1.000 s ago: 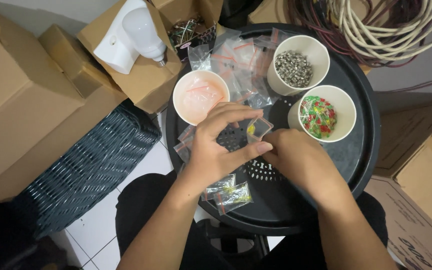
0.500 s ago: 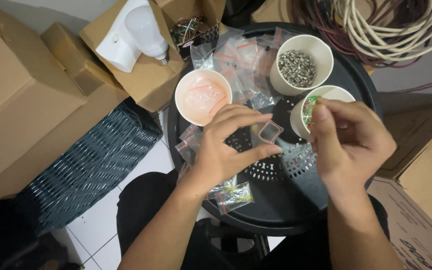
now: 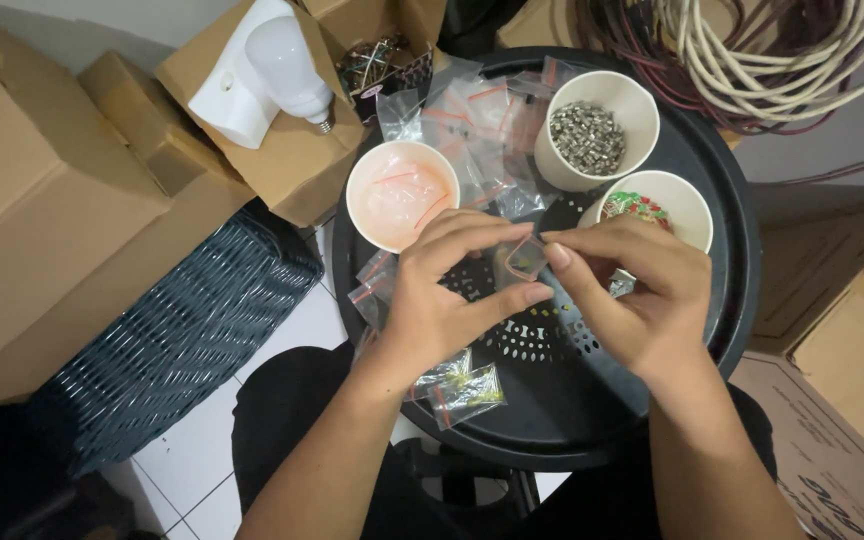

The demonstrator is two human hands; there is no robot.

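Clear plastic bag (image 3: pixel 524 258) sits pinched between left hand (image 3: pixel 442 300) and right hand (image 3: pixel 642 295) grips.

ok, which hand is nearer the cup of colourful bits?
Right. The right hand overlaps the colourful cup's near rim; the left hand sits further left, across the small bag.

Both forearms are bare, no sleeves are visible; the left hand (image 3: pixel 442 300) and right hand (image 3: pixel 632 295) wear nothing; black trousers cover the legs.
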